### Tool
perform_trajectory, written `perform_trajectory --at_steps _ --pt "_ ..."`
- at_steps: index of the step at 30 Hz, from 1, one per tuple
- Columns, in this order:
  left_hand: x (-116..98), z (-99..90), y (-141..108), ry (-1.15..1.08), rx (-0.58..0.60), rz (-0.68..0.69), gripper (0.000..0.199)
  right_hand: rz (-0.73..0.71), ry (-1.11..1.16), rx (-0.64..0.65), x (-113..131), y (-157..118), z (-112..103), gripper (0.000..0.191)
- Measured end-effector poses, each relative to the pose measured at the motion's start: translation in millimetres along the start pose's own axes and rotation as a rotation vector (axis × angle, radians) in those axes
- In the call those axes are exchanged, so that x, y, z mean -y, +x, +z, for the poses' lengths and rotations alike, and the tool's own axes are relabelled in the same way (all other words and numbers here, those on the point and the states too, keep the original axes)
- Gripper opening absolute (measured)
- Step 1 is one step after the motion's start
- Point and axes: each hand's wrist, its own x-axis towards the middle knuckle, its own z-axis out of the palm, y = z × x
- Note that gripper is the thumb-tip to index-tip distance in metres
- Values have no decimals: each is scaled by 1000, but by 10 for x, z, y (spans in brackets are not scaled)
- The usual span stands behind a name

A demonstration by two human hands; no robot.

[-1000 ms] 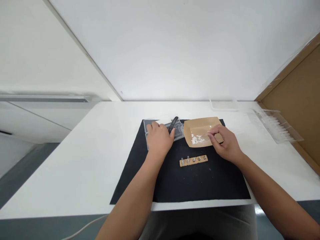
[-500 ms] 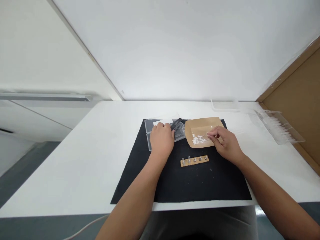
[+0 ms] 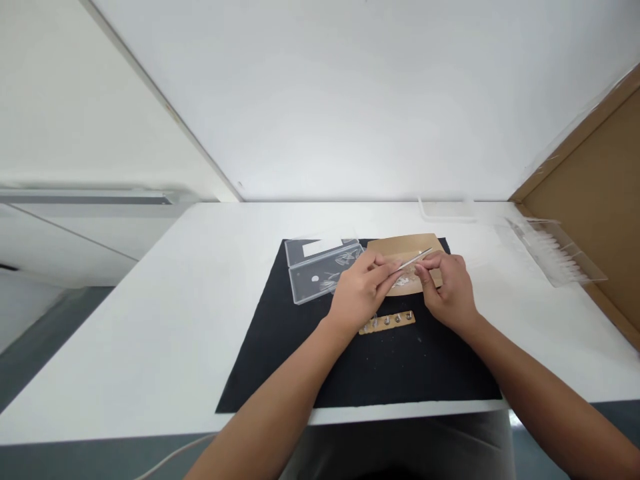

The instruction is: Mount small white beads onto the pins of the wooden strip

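My left hand (image 3: 367,283) is closed around a thin flat stick that looks like a nail file (image 3: 416,258), seen nearly edge-on and slanting up to the right. My right hand (image 3: 445,283) pinches a small clear piece, apparently a nail tip, close to the file; the fingers partly hide it. Both hands are over a brown paper tray (image 3: 400,245) with small white bits in it. In front of them lies a tan strip (image 3: 393,323) bearing several small upright pegs. Its left end is partly covered by my left hand.
An open clear plastic case (image 3: 303,293) with clear nail tips sits left of the tray. Everything rests on a black mat (image 3: 280,360) on a white table (image 3: 200,320). A rack of clear tips (image 3: 555,257) stands at right, beside a cardboard panel (image 3: 590,193).
My left hand has lifted the file from the clear case and moved it right, over the tray. My right hand keeps its pinch and has shifted only slightly.
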Motion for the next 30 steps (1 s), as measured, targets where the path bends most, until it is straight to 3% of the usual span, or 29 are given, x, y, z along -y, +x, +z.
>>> perform_trajectory --at_steps 9,14,21,27,30 --pt "-120 11 49 -188 39 -109 21 -22 -85 12 -11 32 22 12" --pt "-153 47 24 -161 4 -131 22 -65 -214 52 44 40 23 14" --pt "-192 56 13 -143 5 -160 20 -4 -296 -21 -4 78 23 14" --pt "-167 104 -8 -122 -14 -197 27 -73 -285 83 24 88 80 20" --pt "-180 113 11 -126 -25 -176 27 -67 -306 73 53 105 61 22"
